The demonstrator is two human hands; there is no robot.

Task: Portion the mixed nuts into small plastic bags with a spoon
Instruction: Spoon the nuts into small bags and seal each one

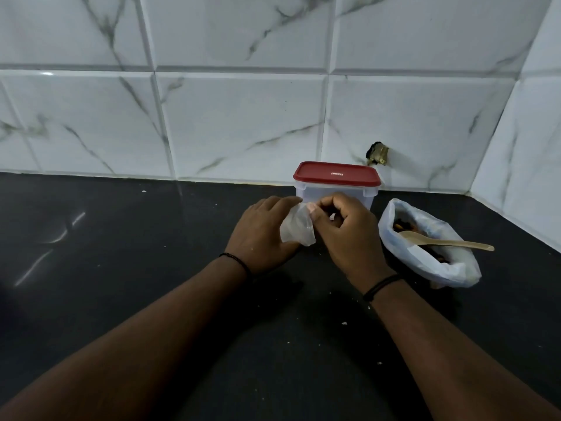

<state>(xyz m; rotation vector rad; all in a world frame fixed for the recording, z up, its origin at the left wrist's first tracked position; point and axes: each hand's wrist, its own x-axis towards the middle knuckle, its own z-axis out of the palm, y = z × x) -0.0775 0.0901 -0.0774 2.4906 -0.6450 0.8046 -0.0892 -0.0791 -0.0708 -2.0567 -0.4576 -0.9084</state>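
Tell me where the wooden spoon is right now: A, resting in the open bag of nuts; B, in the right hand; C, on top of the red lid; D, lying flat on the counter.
A: the wooden spoon lies with its bowl inside the open bag of nuts, handle sticking out over the rim, no hand touching it.

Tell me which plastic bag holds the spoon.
The larger open bag of nuts at right; the wooden spoon rests in it. The small bag between both hands has none.

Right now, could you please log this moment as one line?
both hands hold small bag | spoon in nut bag | container lidded
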